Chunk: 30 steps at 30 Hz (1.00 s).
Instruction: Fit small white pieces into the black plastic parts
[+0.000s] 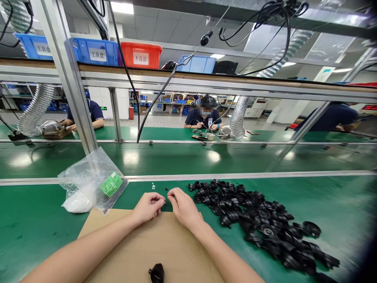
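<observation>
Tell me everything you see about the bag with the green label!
The bag looks like thin, clear, crinkled plastic. A green label, its print too small to read, sits on its right side; something white fills the lower left. It lies slumped on the green table, in front of a metal post, clear of the left hand.

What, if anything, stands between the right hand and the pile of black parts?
Nothing visible does. The pile lies just right of the right hand, and only green tabletop shows in the gap. The bag sits out of that path, off beyond the left hand.
</observation>
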### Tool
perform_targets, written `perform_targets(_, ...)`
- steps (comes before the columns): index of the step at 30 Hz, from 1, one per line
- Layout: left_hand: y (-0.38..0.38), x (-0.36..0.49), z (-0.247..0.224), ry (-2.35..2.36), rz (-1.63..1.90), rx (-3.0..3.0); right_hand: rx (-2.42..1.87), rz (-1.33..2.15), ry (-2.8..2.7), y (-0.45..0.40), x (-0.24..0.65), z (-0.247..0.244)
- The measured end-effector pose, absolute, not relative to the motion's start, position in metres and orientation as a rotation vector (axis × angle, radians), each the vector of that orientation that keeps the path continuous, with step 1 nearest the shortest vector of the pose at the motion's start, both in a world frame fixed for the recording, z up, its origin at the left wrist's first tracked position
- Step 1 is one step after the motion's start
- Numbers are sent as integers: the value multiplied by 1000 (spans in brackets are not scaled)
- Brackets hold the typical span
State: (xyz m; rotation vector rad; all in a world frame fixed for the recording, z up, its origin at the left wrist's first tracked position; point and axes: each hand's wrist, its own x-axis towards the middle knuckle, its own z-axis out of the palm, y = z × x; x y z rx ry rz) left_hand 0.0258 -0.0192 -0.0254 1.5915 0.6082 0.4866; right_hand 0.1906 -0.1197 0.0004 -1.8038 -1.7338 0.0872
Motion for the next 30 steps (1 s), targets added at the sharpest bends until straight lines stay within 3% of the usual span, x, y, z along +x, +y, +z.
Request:
perform_targets(3,-19,26,-26,615,460,1584,-1712,123,-1748,-117,185,-3)
perform_targets(10,-18,22,-28,668,827,2065,-1876,150,-1603,-110,215,-13)
perform_targets(30,0,19,-33,728,906,2231,-1691,240,-1896,-99,202,-14)
